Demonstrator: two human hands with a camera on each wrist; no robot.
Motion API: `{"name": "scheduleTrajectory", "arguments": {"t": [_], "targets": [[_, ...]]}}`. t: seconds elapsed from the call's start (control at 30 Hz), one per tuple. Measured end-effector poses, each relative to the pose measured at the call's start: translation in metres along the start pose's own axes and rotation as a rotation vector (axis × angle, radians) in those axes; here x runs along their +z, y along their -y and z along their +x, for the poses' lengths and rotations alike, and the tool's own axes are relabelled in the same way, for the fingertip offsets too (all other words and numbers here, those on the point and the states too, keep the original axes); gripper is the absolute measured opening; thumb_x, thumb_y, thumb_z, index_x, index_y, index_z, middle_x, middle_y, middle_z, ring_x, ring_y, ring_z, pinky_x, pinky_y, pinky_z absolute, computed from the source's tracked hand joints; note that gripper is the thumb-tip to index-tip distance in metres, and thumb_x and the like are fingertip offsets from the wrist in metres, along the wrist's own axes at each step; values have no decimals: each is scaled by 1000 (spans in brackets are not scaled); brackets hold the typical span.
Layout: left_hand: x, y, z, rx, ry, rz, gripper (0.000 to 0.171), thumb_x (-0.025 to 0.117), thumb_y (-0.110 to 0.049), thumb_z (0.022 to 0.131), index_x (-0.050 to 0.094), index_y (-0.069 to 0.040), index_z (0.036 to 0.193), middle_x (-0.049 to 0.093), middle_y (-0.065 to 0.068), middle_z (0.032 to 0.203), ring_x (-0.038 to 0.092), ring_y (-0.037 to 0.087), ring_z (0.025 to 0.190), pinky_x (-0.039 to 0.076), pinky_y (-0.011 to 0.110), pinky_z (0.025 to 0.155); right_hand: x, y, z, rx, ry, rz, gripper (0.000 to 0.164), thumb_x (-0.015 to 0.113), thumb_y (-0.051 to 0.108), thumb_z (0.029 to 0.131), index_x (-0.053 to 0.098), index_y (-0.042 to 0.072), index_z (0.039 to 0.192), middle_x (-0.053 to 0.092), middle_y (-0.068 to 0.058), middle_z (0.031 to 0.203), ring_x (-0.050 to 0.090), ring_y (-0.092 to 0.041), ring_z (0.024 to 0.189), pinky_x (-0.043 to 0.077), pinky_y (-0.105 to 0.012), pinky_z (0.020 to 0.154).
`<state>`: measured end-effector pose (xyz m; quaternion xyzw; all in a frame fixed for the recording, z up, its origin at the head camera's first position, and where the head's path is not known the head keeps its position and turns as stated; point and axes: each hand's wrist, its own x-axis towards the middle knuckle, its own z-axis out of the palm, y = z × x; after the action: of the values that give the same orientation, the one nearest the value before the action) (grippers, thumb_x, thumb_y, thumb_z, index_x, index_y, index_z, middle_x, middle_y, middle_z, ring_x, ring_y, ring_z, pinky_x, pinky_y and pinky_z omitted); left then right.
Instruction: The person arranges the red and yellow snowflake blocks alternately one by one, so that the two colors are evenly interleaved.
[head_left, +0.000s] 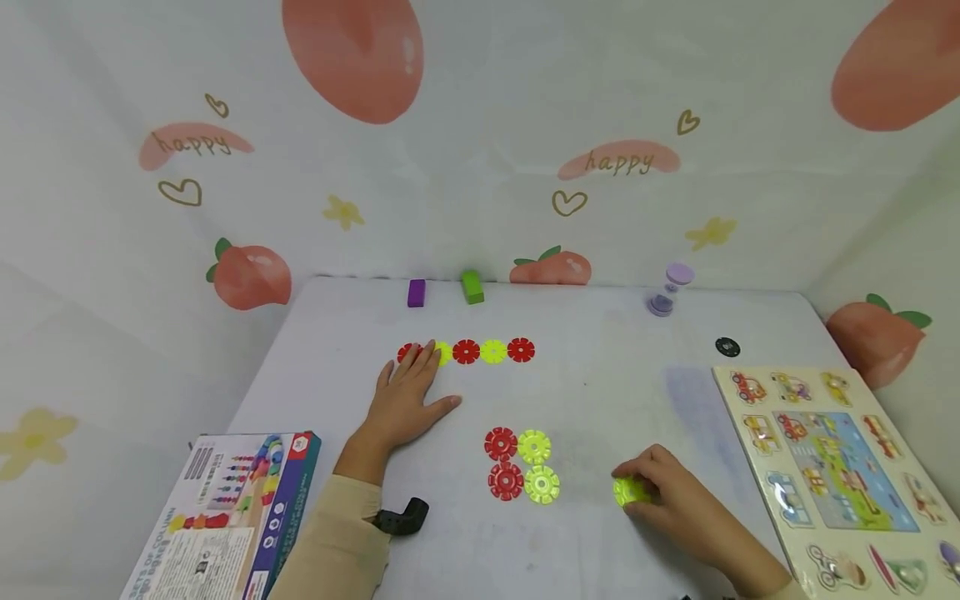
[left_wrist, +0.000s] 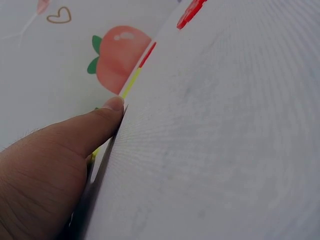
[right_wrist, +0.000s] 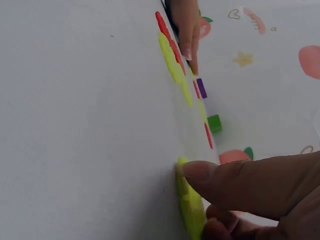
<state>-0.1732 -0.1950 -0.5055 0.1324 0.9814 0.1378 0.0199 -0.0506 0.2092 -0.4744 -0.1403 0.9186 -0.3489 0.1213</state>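
Note:
A row of notched plastic discs, red (head_left: 466, 352) and yellow-green (head_left: 493, 352) in turn, lies flat toward the back of the table. My left hand (head_left: 408, 400) spreads its straight fingers over the row's left end, partly covering the red and yellow-green discs there. Closer in, two red discs (head_left: 501, 444) and two yellow-green discs (head_left: 534, 447) form a square block. To the right of that block, my right hand (head_left: 667, 496) pinches a yellow-green notched disc (right_wrist: 187, 200) between thumb and fingers, low over the table. The fingers hide part of this disc.
A purple block (head_left: 416, 293), a green block (head_left: 472, 287) and a lilac hourglass (head_left: 670, 290) stand along the back. Near the right edge lie a black disc (head_left: 727, 347) and a wooden vehicle puzzle board (head_left: 765, 467). A printed toy box (head_left: 217, 517) occupies the front left.

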Motion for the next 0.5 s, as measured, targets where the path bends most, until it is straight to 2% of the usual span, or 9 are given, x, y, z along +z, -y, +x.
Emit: {"name": "scheduleTrajectory", "arguments": {"t": [0.2, 0.3, 0.4, 0.5], "targets": [[-1, -1, 1, 4, 5, 1, 92, 44, -73, 84, 20, -18, 154, 10, -3, 159, 3, 23, 144, 0, 57, 110, -3, 3, 5, 158, -19, -1, 41, 84, 26, 73, 63, 14, 107, 46, -1, 99, 46, -14, 84, 45, -27, 71], [-1, -2, 0, 5, 0, 4, 92, 45, -73, 84, 20, -18, 154, 11, -2, 159, 4, 23, 144, 1, 58, 110, -3, 4, 7, 168, -25, 6, 38, 84, 24, 73, 60, 14, 101, 49, 0, 96, 47, -14, 83, 45, -29, 71], [-1, -1, 0, 9, -8, 1, 92, 45, -73, 84, 21, -17, 153, 12, -1, 159, 5, 24, 144, 1, 58, 110, -4, 9, 12, 192, -10, 39, 31, 80, 20, 77, 60, 17, 100, 56, 5, 93, 50, -14, 80, 46, -29, 69], [0, 1, 0, 12, -11, -4, 93, 45, -73, 84, 22, -16, 153, 12, -1, 159, 5, 24, 144, 1, 58, 110, -5, 13, 21, 179, -12, 94, 22, 75, 18, 84, 63, 19, 102, 61, 8, 89, 52, -14, 74, 47, -27, 64]]}}
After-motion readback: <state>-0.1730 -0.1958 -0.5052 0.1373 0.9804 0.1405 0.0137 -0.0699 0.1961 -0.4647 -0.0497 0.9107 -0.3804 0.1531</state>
